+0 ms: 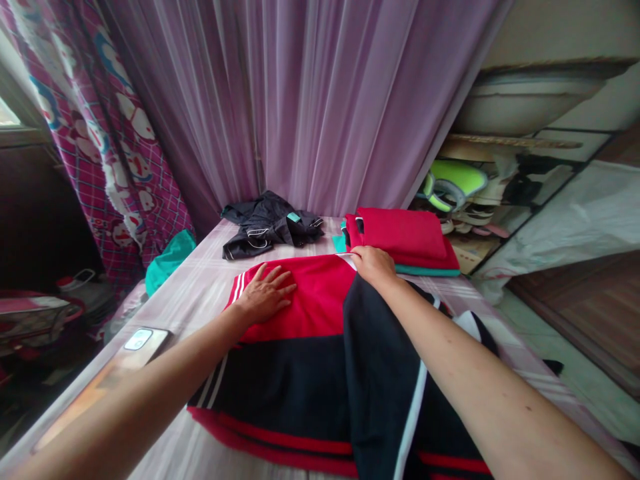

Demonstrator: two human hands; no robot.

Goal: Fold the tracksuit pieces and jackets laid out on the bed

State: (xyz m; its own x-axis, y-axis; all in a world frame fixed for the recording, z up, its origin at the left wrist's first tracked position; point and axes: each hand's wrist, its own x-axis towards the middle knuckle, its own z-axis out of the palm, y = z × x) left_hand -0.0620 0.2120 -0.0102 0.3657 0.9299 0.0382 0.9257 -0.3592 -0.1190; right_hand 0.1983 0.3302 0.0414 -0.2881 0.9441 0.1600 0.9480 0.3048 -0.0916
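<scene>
A red and black jacket (300, 373) with white stripes lies spread on the bed-like surface in front of me. My left hand (266, 293) rests flat on its red part, fingers spread. At the far edge of the garment, my right hand (373, 265) has its fingers closed on the cloth, by a small white bit of trim. A black section with a white stripe is turned over across the right side of the jacket, under my right forearm. Some of the cloth is hidden behind both arms.
Folded red clothes (405, 233) are stacked at the back right, teal cloth beneath. A crumpled dark garment (270, 223) lies at the back. A phone (145, 341) is on the left. Purple curtains (310, 100) hang behind; a shoe rack (470, 220) stands right.
</scene>
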